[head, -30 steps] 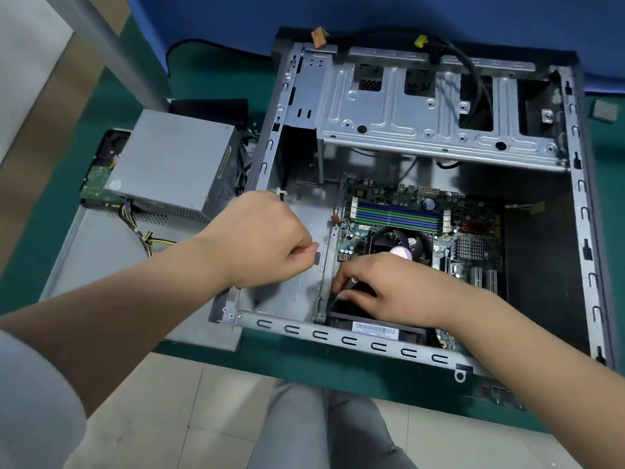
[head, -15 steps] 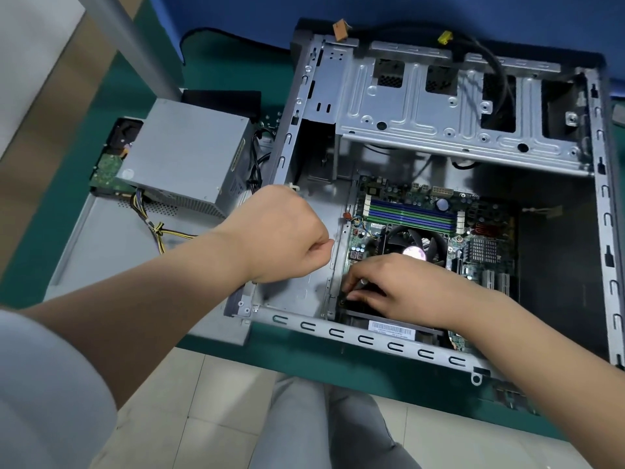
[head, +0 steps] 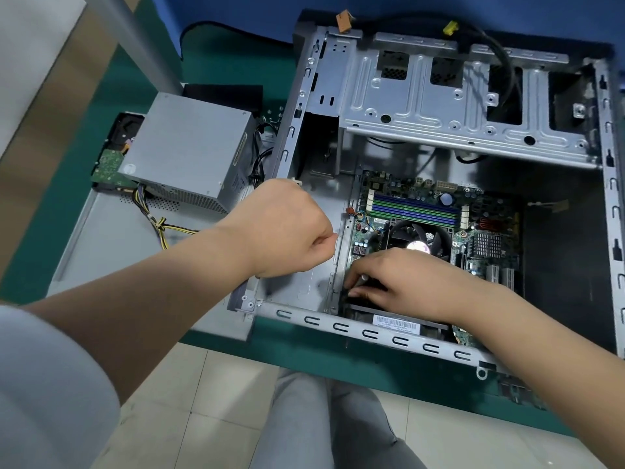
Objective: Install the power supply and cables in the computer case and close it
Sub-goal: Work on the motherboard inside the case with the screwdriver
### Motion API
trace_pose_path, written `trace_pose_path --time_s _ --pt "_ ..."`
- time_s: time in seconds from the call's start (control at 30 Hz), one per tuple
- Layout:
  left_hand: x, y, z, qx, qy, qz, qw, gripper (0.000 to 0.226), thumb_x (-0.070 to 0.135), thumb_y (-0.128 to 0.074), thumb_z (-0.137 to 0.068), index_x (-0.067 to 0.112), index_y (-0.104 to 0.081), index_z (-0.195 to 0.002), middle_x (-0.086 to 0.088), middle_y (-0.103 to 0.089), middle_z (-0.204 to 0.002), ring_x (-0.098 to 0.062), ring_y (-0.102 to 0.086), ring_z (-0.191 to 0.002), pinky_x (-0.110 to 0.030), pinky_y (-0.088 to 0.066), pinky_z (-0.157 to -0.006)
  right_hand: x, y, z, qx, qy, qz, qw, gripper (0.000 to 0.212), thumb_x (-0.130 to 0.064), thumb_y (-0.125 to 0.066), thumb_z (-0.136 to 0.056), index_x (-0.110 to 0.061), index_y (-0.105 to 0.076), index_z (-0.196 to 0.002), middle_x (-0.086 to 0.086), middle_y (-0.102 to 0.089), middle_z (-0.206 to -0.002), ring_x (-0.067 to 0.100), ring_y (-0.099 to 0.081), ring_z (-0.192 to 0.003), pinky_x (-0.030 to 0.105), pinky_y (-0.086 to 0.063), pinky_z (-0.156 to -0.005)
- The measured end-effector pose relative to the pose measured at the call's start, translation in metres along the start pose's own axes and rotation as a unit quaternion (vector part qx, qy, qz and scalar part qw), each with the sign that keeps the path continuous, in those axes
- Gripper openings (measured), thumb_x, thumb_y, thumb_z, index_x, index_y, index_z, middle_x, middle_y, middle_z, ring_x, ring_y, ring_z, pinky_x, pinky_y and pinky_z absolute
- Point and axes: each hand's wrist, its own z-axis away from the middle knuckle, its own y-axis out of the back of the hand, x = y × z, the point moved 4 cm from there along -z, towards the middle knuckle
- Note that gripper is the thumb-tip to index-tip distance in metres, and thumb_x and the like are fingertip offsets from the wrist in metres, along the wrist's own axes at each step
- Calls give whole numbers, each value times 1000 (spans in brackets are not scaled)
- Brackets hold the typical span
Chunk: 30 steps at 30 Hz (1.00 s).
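Lying on its side on the green worktop (head: 216, 96), one open computer case (head: 612, 198) is taking up the right half of the view, its right edge cut off by the frame. At the left, one grey power supply (head: 189, 147) is sitting outside the case, just beside the case's left wall, on a flat grey side panel (head: 101, 238) near the worktop's front edge. It is covering most of a green-boarded hard drive (head: 110, 164), of which only a corner is showing. One bundle of yellow and black cables (head: 159, 225) is trailing from the supply across the panel and disappearing under the left forearm.

The left hand (head: 284, 228) is hovering over the bare metal floor at the case's left end, its fingers curled into a fist; whether it is pinching anything cannot be told, since the fingertips are tucked out of sight.

The right hand (head: 399, 282) is reaching into the case by its front rail, fingers bent down onto a dark part at the motherboard's (head: 473, 204) near edge. What the fingertips are gripping, if anything, is hard to make out, as the hand itself is hiding it. Behind it, one round cooler fan (head: 419, 238) is partly covered by the knuckles.

One drive cage (head: 439, 110) is spanning the case's far side, with one black cable (head: 504, 55) looping over it. Two small connectors, one orange (head: 343, 22) and one yellow (head: 451, 28), are poking up at the far rim.
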Motion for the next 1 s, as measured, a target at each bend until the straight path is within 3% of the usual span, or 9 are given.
trace_pose_path --time_s 0.27,0.4,0.47,0.6,0.67,0.77,0.9,1.0 --pt "1 -1 0 6 0 -13 1000 39 29 -35 -87 14 -26 -52 -6 -36 -48 -26 -27 -51 -28 -25 -61 -3 2 -2 -31 8 36 999 21 -35 -54 -93 -29 -59 -113 -8 -65 -105 14 -60 -96 33 -50 -78" --pt "1 1 0 5 -3 -14 1000 43 29 -40 -87 14 -24 -50 -5 -34 -46 -26 -28 -50 -28 -20 -61 -8 9 -9 -72 57 129 987 21 -23 -51 -93 -25 -58 -113 1 -67 -99 23 -62 -91 30 -49 -73" --pt "2 2 0 6 -4 -11 1000 43 29 -41 -87 14 -25 -50 -4 -35 -46 -26 -29 -49 -29 -23 -60 -14 11 -14 -75 93 196 973 22 -13 -49 -90 -21 -55 -111 4 -65 -92 28 -61 -82 36 -50 -67" --pt "2 2 0 8 -8 -3 1000 44 28 -42 -87 15 -23 -49 -4 -34 -45 -27 -30 -49 -28 -26 -60 -26 11 -22 -106 149 275 944 21 1 -48 -84 -16 -43 -96 2 -46 -75 27 -45 -65 35 -38 -55" --pt "1 2 0 8 -6 3 1000 43 28 -41 -86 15 -23 -50 -5 -34 -45 -27 -28 -50 -29 -29 -60 -29 11 -24 -111 163 298 934 25 1 -48 -84 -19 -34 -89 0 -35 -67 27 -40 -62 34 -32 -54" --pt "1 3 1 15 -2 17 1000 39 26 -41 -84 15 -26 -49 -7 -35 -45 -27 -23 -50 -31 -37 -60 -31 10 -24 -114 168 338 919 14 -3 -50 -84 -15 -46 -90 -4 -30 -60 25 -36 -56 32 -30 -53" --pt "0 -1 0 10 0 14 1000 38 29 -34 -85 14 -30 -51 -7 -40 -47 -27 -27 -51 -32 -41 -65 -30 9 -23 -116 157 368 909 10 -14 -47 -94 -15 -57 -95 0 -46 -65 28 -48 -63 32 -36 -54" --pt "-1 -3 0 8 -1 12 1000 38 29 -34 -87 15 -30 -51 -7 -40 -49 -25 -27 -51 -33 -42 -69 -22 11 -23 -129 133 348 919 17 -15 -44 -95 -12 -45 -111 0 -43 -63 26 -47 -56 33 -36 -52"
